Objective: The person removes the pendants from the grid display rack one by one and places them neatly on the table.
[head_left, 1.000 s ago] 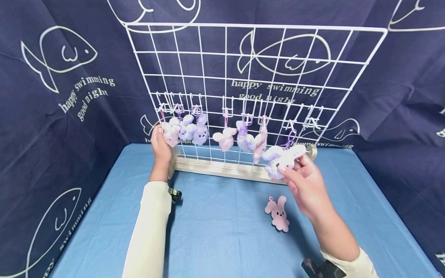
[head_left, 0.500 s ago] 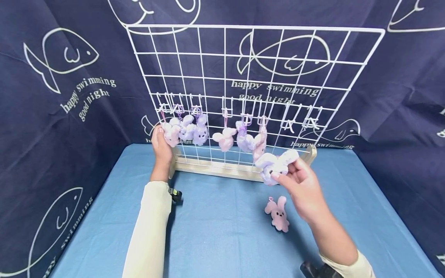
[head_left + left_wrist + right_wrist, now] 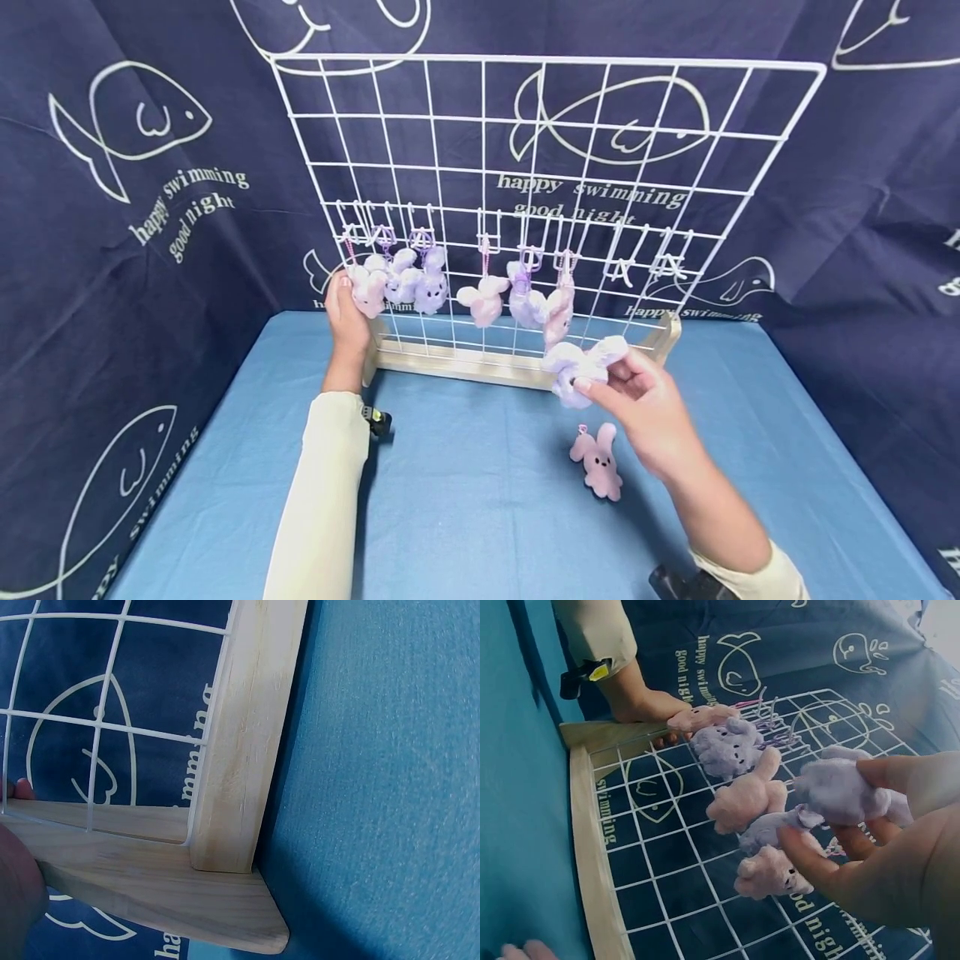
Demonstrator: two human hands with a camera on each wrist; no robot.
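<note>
Lavender bunny (image 3: 576, 369) pinched between right fingers (image 3: 637, 362) and thumb (image 3: 602, 396); left fingers (image 3: 334, 295) grip the stand (image 3: 457, 362).

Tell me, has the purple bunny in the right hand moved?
Yes. In the head view, the purple bunny has moved left and a little lower in the picture, judged against the wooden base.

a draped tabletop booth; whether in home, shop or lab cannot be told. navy fish-print curtains (image 3: 135, 275) wall it at nine, twelve and three o'clock round a blue-covered table (image 3: 465, 492); a shop-style wire rack (image 3: 483, 122) hung with plush charms (image 3: 483, 303) stands toward twelve.
</note>
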